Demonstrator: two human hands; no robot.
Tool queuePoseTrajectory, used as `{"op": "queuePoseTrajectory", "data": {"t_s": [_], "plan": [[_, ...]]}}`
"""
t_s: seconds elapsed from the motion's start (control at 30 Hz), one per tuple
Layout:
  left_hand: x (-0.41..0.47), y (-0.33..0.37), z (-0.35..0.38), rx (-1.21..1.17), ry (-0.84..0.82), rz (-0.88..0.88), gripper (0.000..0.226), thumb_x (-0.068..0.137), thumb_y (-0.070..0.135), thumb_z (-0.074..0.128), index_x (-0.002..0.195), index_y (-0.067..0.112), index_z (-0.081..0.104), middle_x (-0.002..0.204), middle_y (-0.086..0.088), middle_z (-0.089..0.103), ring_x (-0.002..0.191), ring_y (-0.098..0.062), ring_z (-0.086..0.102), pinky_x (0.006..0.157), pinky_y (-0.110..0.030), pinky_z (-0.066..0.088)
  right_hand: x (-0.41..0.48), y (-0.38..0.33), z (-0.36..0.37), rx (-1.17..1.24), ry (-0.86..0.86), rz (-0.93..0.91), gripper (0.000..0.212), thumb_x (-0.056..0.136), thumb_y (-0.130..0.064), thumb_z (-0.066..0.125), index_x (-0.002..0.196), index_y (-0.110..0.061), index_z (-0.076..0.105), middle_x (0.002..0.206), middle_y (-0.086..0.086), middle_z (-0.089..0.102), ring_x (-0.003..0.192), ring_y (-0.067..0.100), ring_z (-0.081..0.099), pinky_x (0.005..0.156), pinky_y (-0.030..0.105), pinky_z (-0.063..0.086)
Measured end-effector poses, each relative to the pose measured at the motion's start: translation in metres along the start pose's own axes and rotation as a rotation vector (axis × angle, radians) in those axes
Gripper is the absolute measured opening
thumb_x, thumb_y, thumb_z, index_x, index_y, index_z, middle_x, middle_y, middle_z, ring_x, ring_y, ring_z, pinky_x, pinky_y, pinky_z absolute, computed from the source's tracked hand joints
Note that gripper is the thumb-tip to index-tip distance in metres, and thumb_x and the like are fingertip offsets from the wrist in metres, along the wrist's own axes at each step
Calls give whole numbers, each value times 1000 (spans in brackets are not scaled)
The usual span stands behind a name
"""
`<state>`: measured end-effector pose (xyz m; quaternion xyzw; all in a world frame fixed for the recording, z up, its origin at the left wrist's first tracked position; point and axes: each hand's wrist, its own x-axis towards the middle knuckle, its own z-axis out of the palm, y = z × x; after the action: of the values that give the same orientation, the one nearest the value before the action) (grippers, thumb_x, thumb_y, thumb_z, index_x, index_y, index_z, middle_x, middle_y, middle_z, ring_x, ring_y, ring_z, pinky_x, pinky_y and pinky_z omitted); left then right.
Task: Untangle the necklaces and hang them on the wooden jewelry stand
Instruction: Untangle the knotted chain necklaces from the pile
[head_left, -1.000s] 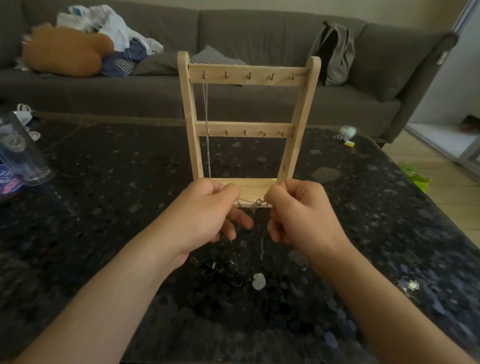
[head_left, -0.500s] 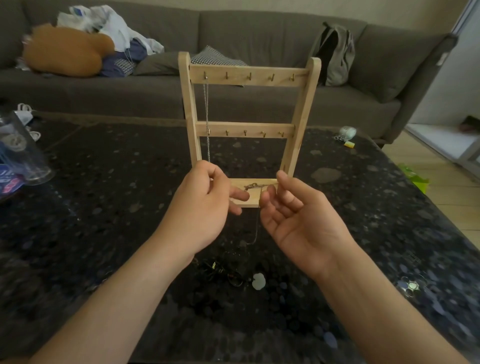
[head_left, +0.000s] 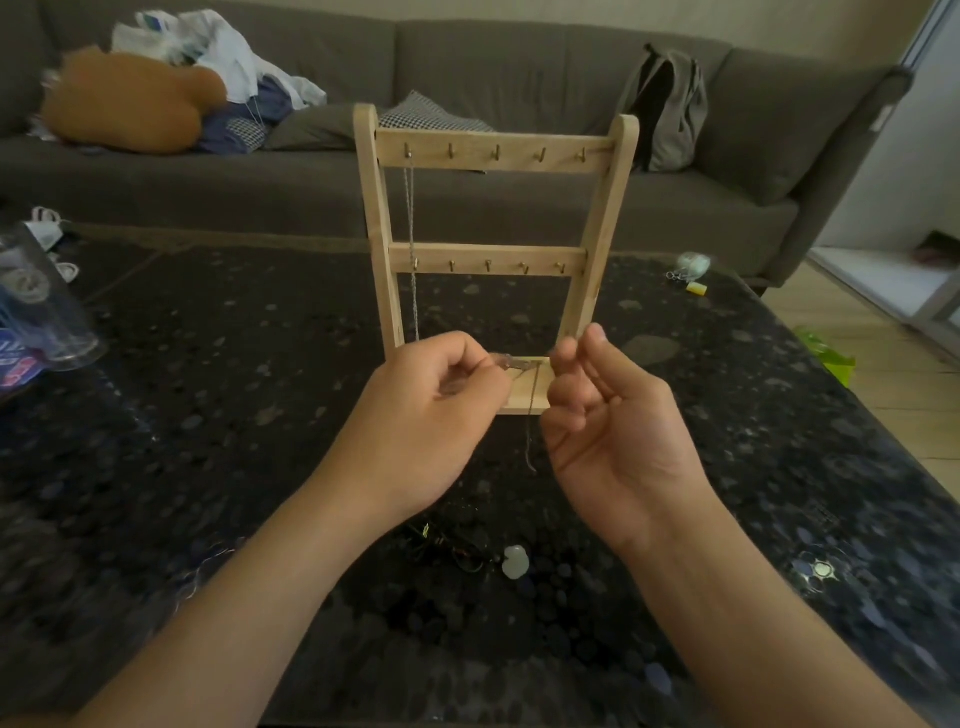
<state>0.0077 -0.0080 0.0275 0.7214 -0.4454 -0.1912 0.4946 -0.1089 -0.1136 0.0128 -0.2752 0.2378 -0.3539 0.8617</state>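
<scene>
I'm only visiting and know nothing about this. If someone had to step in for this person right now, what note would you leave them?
Left hand: pinches a thin chain, whose loose end dangles in front of the stand's base.
Right hand: palm up, fingers loosely curled beside the chain, apparently holding nothing.
Wooden stand: upright on the dark table.
Done: one silver necklace hangs from the leftmost top hook.
Left: hang the held chain, then untangle the dark pile with its pale pendant, lying between the forearms.
</scene>
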Motion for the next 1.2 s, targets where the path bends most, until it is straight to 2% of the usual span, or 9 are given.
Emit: {"op": "queuePoseTrajectory", "data": {"t_s": [0.1, 0.23, 0.33, 0.43, 0.57, 0.7, 0.83, 0.97, 1.2], "plan": [[-1, 1, 0, 15, 18, 11, 30, 85, 58, 52, 85, 32, 66, 97, -2, 80, 98, -25, 77, 91, -62, 60, 0, -1, 0, -66, -27, 18, 15, 103, -16, 64, 118, -14, 65, 69, -6, 44, 49, 4, 35, 41, 15, 33], [2, -5, 0, 50, 43, 36, 21, 95, 52, 53, 90, 33, 62, 97, 2, 80, 91, -20, 76, 87, -57, 60, -1, -5, -1, -111, -26, 2, 35, 100, -6, 52, 130, -16, 68, 62, -7, 36, 49, 5, 28, 43, 17, 24], [7, -16, -3, 123, 74, 62, 3, 103, 33, 57, 101, 34, 59, 99, 10, 78, 84, -5, 74, 72, -26, 59, -1, -11, 0, -53, -35, -16, 22, 97, -7, 50, 112, -16, 64, 66, -6, 45, 51, 5, 33, 43, 17, 23], [9, -22, -5, 210, 94, 55, 14, 106, 21, 59, 114, 33, 56, 116, 17, 77, 77, 5, 69, 60, -9, 48, 1, -16, -2, -38, -35, -55, 27, 93, -6, 50, 114, -16, 65, 73, -4, 54, 54, 6, 37, 43, 16, 26], [9, -24, -4, 270, 61, 50, 21, 106, 21, 61, 121, 36, 59, 129, 18, 75, 78, 6, 70, 61, -8, 49, 0, -17, -2, -63, -45, -60, 48, 98, -9, 49, 142, -21, 63, 62, -7, 44, 49, 5, 30, 44, 18, 24], [7, -24, -1, 334, 11, -3, 29, 105, 40, 65, 134, 42, 59, 137, 13, 70, 83, -8, 74, 86, -20, 60, -1, -15, -1, -85, -76, -56, 45, 104, -12, 50, 145, -27, 60, 58, -8, 42, 41, 4, 32, 40, 18, 26], [6, -26, -4, 429, 16, -56, 37, 105, 48, 62, 140, 39, 58, 120, 11, 70, 63, -9, 75, 70, -20, 61, 2, -19, -3, -156, -30, -123, 39, 108, -11, 44, 137, -26, 64, 69, -3, 59, 47, 6, 37, 43, 19, 27], [9, -33, -8, 545, -45, -97, 64, 94, 24, 80, 147, 45, 50, 148, 7, 61, 78, -17, 68, 87, -39, 65, 7, -22, -6, -294, 95, -225, 32, 114, -21, 38, 130, -27, 65, 68, -1, 61, 51, 8, 36, 52, 27, 25], [9, -39, -7, 598, -41, -67, 67, 99, 5, 69, 152, 39, 48, 130, 13, 73, 91, -16, 62, 98, -41, 62, 11, -20, -14, -382, 361, -265, 35, 116, -41, 39, 119, -22, 68, 78, -2, 73, 52, 6, 48, 51, 25, 38]]}}
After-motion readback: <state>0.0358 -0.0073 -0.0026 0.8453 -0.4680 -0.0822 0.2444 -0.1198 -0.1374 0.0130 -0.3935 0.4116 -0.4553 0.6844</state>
